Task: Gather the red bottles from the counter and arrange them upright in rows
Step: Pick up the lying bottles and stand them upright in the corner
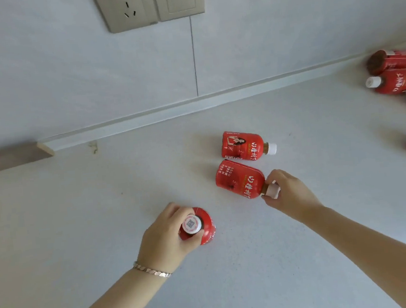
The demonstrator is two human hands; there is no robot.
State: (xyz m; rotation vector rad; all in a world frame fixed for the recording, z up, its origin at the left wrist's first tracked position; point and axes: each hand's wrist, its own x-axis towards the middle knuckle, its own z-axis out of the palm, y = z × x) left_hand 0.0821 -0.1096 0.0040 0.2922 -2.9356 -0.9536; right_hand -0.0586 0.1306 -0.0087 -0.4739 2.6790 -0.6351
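With your left hand point(167, 241) wrapped round the upright bottle point(199, 226) on the counter point(80, 227), pivot the lying bottle point(240, 178) up by the cap your right hand point(290, 195) pinches, probably firmly, and stand it just beside.

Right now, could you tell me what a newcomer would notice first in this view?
Probably the two hands at work: the left hand grips an upright bottle near the middle of the counter, and the right hand pinches the cap of a lying bottle. Another bottle lies just behind it, and more red ones lie tumbled at the far right edge.
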